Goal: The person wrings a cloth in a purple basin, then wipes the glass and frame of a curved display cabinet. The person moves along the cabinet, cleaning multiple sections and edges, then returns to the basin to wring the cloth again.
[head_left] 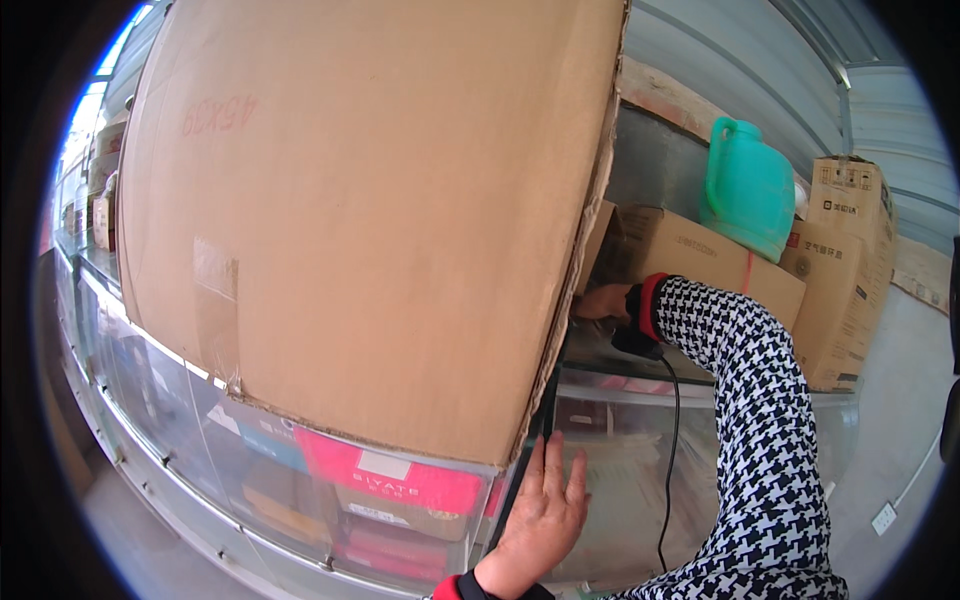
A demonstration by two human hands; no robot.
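Note:
A large brown cardboard box (390, 230) fills the left and middle of the view, standing on top of a glass display counter (660, 480). My left hand (545, 505) lies with its fingers stretched out at the dark edge strip by the box's lower right corner, and nothing shows in it. Farther back, my right hand (603, 301) reaches in at the box's right side. Its fingertips are hidden behind the box edge, so I cannot see whether they grip it. A black band (638, 335) with a cable sits at my right wrist.
Behind my right arm stand a long carton (690, 255), a green plastic jug (750, 190) on it, and tall cartons (840, 270). Pink packages (400, 480) lie behind the counter's glass. The black cable (673, 450) hangs down beside my right sleeve. A power socket (884, 518) is at the right.

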